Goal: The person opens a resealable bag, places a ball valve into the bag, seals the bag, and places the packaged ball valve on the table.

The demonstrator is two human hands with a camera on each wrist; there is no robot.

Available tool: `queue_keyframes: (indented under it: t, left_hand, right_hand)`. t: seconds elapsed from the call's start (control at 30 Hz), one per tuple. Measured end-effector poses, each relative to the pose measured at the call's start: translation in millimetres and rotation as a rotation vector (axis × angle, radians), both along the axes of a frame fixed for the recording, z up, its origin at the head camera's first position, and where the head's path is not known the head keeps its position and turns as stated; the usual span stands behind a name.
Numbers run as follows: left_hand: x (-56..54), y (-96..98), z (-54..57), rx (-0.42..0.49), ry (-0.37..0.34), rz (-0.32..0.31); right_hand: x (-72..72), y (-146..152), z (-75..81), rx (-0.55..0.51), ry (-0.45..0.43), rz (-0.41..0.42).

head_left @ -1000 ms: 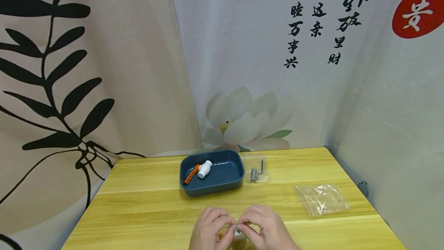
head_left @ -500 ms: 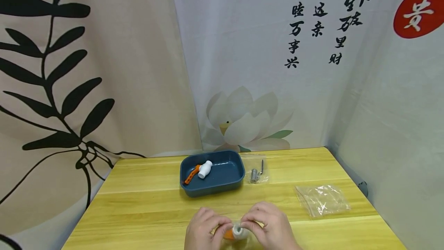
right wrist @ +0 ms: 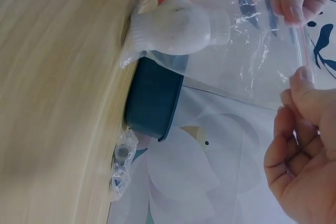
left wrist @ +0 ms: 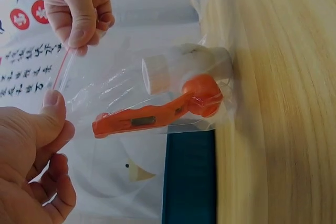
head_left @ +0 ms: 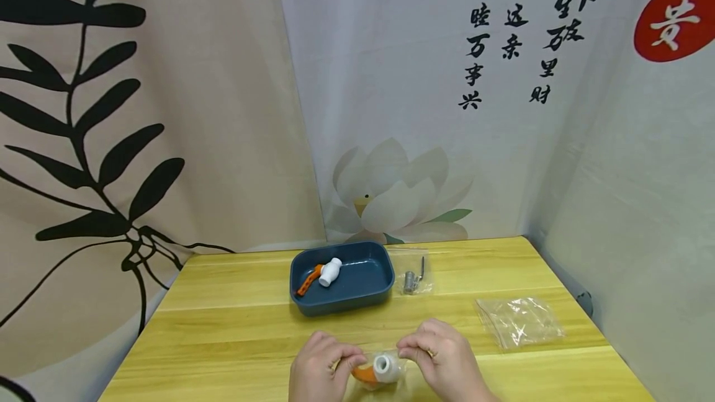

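Note:
Low in the head view, my left hand (head_left: 326, 368) and right hand (head_left: 444, 358) stand apart at either side of a clear zip bag (left wrist: 86, 95). Thumb and fingertips of each hand pinch the bag's top edge, where a red line runs along the seal. Inside it is a white plastic ball valve (right wrist: 181, 27) with an orange lever handle (left wrist: 142, 119). The bag hangs upright between the hands in the wrist views, its bottom right at the wooden table (left wrist: 278, 98).
Behind the hands, a dark blue tray (head_left: 346, 308) bears another white valve (head_left: 330, 272) with an orange handle (head_left: 309, 281). Beside it lies a small clear bag with a grey cylinder (head_left: 409, 282) and a hex key (head_left: 422, 268). A flat clear bag (head_left: 519, 321) lies at right.
Both hands have moved apart, left hand to the left and right hand to the right. The bag's top is spread wider, and more of the valve and orange handle shows between them.

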State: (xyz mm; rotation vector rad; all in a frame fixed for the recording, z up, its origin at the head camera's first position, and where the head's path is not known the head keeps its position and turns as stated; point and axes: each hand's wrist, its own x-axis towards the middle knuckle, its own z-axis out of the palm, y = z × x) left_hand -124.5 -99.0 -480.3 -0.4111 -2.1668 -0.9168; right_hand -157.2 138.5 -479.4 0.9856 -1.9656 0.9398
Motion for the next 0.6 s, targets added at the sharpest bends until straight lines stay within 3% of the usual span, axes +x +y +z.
queue_keyframes:
  t: [0.2, 0.6]
  left_hand:
    - [1.9, -1.4, 2.0, -0.029, -0.04, 0.004]
    - [4.2, -1.5, 1.7, -0.004, -0.047, 0.027]
  right_hand:
    - [-0.5, 0.9, 0.5, 0.007, 0.026, -0.019]
    - [2.5, -0.8, 2.0, 0.012, 0.027, -0.036]
